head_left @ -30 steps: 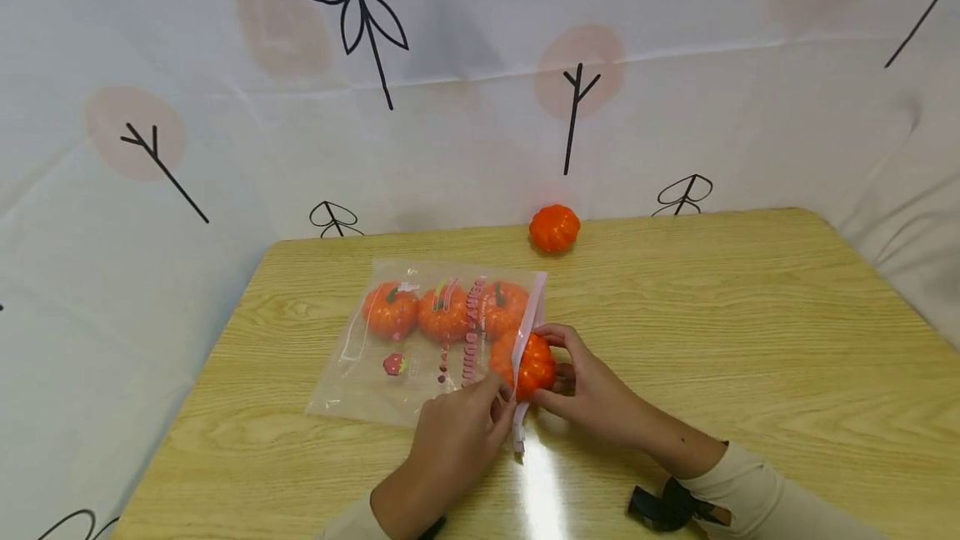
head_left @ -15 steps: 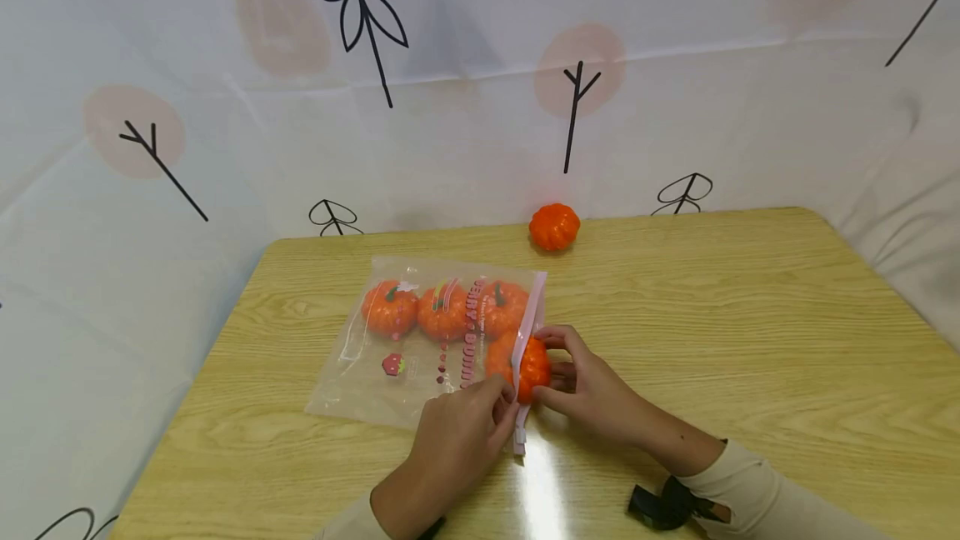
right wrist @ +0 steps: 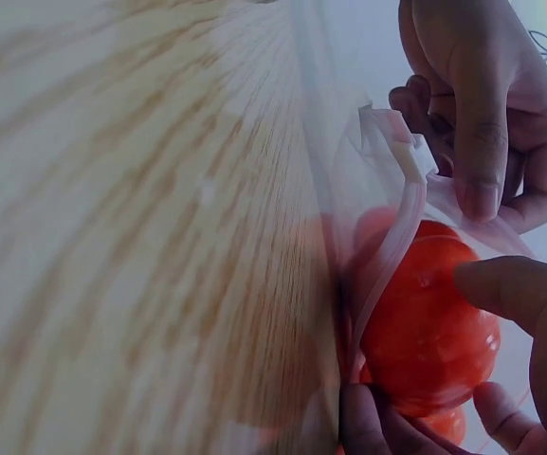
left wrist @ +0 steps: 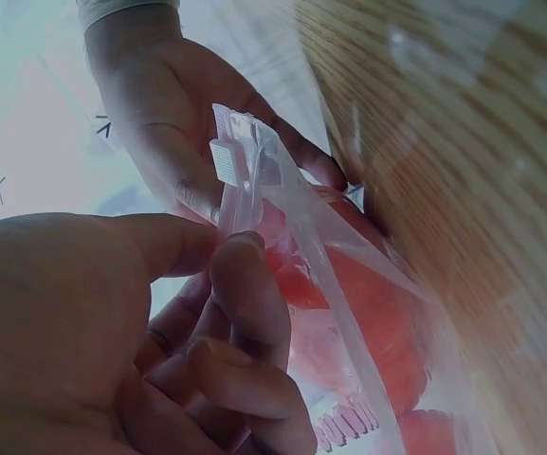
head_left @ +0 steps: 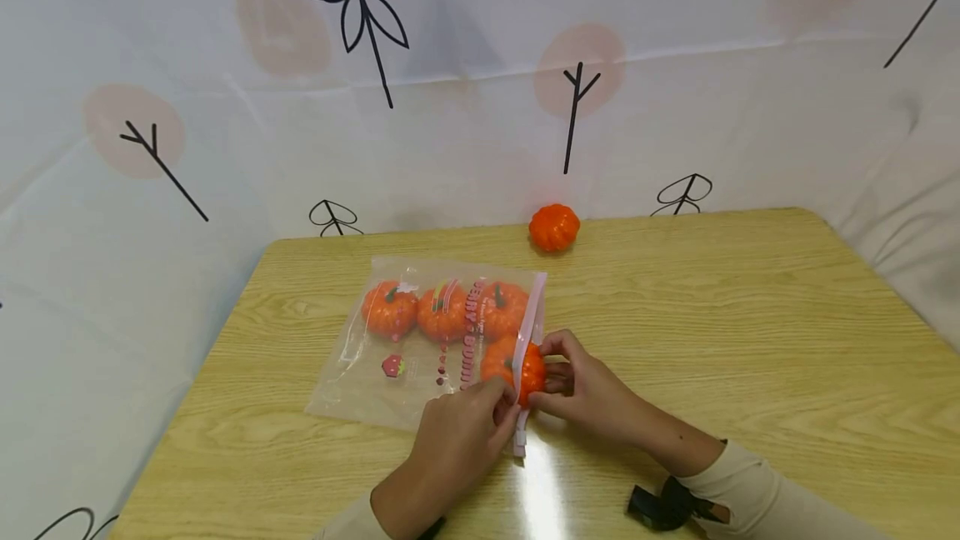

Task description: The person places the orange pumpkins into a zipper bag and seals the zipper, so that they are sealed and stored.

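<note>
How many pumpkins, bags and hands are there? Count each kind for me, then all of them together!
Orange pumpkins: 5
Clear slider zip bag: 1
Hands (left hand, right hand): 2
Total: 8

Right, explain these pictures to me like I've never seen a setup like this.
There's no machine here, just a person with cameras worn on the head and each wrist. The wide picture looks down from the head; the two close-ups come from the wrists. On the wooden table lies a clear bag with three orange pumpkins inside. The left hand pinches its pink edge; the right hand holds a fourth pumpkin, partway in. A fifth pumpkin sits near the far edge.
</note>
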{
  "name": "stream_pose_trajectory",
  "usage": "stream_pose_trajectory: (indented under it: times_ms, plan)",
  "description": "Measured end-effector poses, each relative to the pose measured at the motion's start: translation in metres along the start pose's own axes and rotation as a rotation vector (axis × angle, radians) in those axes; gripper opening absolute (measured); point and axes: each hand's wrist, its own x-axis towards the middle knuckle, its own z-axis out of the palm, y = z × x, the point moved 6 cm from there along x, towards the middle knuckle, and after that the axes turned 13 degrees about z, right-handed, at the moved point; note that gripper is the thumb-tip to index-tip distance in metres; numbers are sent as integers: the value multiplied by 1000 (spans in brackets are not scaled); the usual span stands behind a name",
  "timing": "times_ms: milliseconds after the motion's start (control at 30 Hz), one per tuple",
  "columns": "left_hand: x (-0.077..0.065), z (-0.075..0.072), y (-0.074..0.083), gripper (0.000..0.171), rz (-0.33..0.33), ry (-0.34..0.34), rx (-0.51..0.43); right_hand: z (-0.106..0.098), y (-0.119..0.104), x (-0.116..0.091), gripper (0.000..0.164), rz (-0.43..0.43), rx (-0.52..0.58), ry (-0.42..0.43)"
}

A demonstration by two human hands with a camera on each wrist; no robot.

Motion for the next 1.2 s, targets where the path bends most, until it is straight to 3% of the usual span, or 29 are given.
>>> stream_pose_trajectory:
  times_ms: [733,1033,1200]
  plan:
    - [0,1,-1,11,4,17,-17,1,-4,-2,47,-60,-134,-28]
    - [0,2,-3,11,-4,0,-19,1,-6,-2,33,-58,-122,-37]
    - [0,2,-3,11,2,1,-26,2,-4,-2,37,-44,-126,-49]
